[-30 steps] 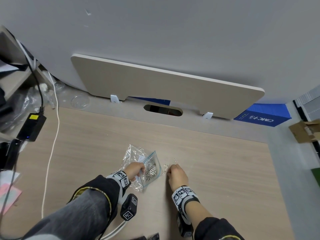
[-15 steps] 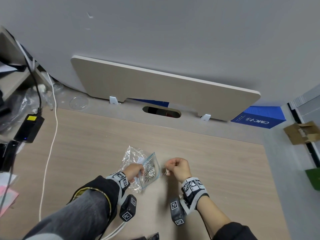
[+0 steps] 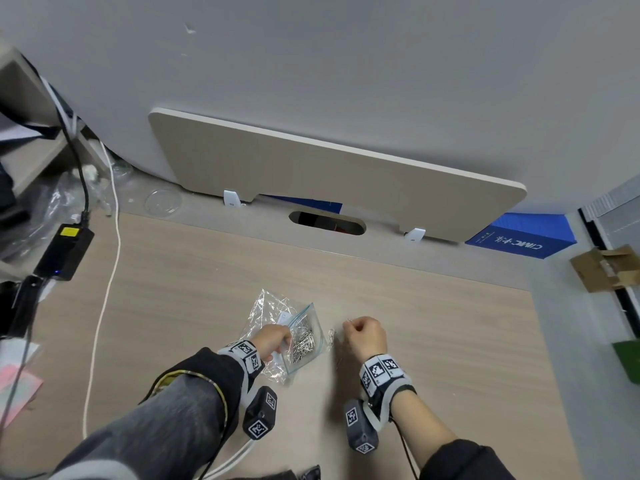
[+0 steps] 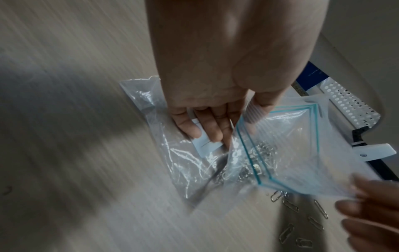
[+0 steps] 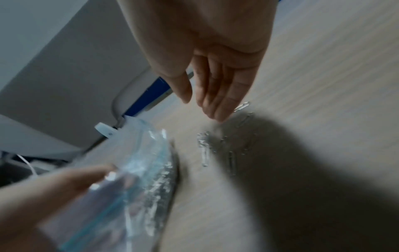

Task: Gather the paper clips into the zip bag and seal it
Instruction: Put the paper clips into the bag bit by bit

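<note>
The zip bag (image 3: 304, 341), holding paper clips (image 3: 304, 342), lies on the wood-grain desk (image 3: 433, 323), pinched by the left hand (image 3: 272, 341). Right hand (image 5: 218, 81), fingers straight, hovers over loose clips (image 5: 215, 146). Grey wall (image 3: 346, 81) behind.

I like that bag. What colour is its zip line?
Teal-blue, on the zip bag; clearest in the left wrist view.
</note>
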The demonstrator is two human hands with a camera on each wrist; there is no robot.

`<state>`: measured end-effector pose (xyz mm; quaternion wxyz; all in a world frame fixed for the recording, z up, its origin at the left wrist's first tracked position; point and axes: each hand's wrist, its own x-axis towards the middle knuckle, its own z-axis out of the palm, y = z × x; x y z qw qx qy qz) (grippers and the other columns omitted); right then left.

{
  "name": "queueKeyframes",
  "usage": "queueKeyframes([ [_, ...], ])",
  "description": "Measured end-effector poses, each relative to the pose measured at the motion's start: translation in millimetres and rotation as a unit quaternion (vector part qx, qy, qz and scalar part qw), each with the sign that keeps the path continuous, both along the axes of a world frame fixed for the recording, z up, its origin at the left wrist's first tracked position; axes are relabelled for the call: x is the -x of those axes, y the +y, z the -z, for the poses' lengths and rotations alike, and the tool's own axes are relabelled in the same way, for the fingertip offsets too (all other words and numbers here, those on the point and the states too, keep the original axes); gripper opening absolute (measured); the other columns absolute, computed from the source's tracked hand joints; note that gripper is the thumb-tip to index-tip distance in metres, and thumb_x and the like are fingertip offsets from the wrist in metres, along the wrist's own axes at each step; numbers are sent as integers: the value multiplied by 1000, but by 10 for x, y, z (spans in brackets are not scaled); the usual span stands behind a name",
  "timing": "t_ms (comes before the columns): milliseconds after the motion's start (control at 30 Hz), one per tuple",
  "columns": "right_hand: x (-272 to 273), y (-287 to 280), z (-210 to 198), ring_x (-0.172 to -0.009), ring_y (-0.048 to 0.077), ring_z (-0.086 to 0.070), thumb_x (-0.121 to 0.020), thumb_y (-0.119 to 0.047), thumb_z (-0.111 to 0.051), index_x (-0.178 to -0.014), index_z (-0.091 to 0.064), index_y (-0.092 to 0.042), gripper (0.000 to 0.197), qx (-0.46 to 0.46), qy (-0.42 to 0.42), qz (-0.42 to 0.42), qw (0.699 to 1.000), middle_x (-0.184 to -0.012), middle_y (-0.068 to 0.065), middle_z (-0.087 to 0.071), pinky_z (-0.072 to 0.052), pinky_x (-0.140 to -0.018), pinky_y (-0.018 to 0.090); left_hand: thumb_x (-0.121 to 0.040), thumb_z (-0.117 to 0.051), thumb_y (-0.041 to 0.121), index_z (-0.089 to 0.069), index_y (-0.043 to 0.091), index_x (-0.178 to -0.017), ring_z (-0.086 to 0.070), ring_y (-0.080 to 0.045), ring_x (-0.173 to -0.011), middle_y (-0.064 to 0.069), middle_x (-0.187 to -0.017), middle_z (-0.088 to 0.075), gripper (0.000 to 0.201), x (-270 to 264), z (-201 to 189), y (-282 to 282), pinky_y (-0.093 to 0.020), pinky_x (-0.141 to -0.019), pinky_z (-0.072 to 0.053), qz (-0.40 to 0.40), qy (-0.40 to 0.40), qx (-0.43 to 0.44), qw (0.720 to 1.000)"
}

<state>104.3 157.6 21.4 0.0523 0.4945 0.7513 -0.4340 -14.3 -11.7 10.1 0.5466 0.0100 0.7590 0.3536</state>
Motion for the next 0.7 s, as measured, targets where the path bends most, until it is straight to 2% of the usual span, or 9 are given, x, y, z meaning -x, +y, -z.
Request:
queueKeyframes([
  [133,-19,-64,121,-81,23,-62,-82,-37,-63,-80,-63,-17,21,-11,-91,-66,994,-85,4,-69,-43,-70,25,-94,-38,9,-50,11,-68,-43,-14,-52,-3,-64,-50,29,-2,-11,4,-23,-47,-30,5,7,2,1000],
  [233,51,-171,222,-92,26,-63,-81,-44,-64,-90,-63,-14,32,-33,-121,-88,988,-96,6,-68,-42,-72,27,-93,-37,7,-49,11,-67,-43,-15,-50,-4,-62,-50,29,1,13,6,-22,-46,-30,20,18,4,1000],
  [333,131,-267,267,-101,29,-63,-85,-41,-64,-101,-59,-10,36,-61,-148,-83,984,-105,7,-65,-45,-76,31,-92,-38,7,-50,11,-65,-45,-16,-50,-5,-61,-51,30,14,42,3,-22,-46,-29,17,20,1,1000],
  [500,181,-277,331,-96,27,-66,-88,-27,-60,-93,-67,-16,14,-89,-163,-100,977,-105,7,-68,-48,-74,29,-95,-35,9,-49,12,-66,-47,-14,-54,-3,-63,-51,32,4,36,3,-22,-48,-33,34,26,-1,999],
  [600,196,-227,308,-99,26,-65,-88,-23,-58,-91,-66,-18,11,-96,-165,-126,974,-106,5,-68,-48,-78,30,-95,-35,7,-49,13,-67,-47,-13,-54,-2,-64,-51,32,7,22,8,-22,-47,-34,44,29,1,999],
  [700,212,-213,298,-104,27,-63,-89,-22,-56,-98,-65,-18,13,-96,-176,-165,966,-111,5,-65,-47,-82,31,-95,-36,10,-50,12,-67,-48,-14,-54,-3,-64,-52,32,16,31,3,-22,-47,-34,32,25,3,999],
])
